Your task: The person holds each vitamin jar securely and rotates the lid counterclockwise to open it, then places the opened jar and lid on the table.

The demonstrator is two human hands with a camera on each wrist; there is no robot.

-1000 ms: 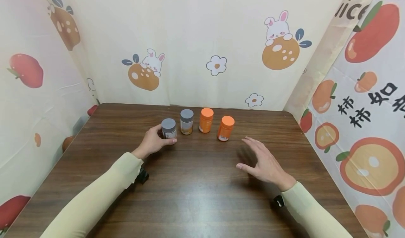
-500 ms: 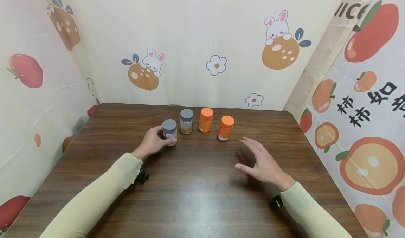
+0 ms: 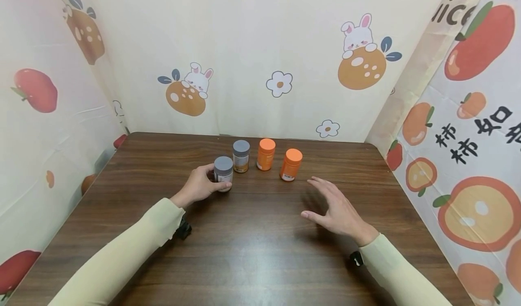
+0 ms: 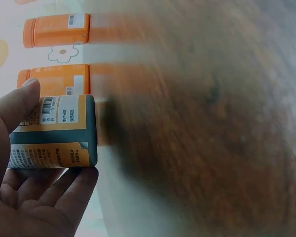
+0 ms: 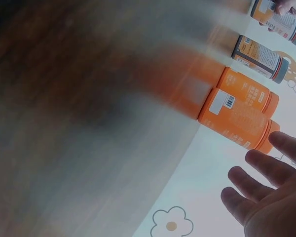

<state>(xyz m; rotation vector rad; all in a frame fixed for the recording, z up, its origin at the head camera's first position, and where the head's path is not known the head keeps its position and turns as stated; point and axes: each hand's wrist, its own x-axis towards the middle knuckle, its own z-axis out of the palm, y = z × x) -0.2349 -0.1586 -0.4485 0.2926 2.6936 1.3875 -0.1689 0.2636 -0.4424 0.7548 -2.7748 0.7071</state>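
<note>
The person's left hand [image 3: 198, 186] has its grip wrapped around a grey-lidded jar [image 3: 223, 174], thumb on the near side, at the left end of a row towards the far edge of the brown tabletop [image 3: 260, 251]; I cannot tell whether the jar's base touches the wood. Just beyond it to the right stands a second jar [image 3: 241, 157], then the far orange bottle [image 3: 266, 155] and, further right and slightly nearer, the right orange bottle [image 3: 291, 165]. The right hand's [image 3: 339, 210] grip is released, fingers apart, right of that last bottle and nearer.
</note>
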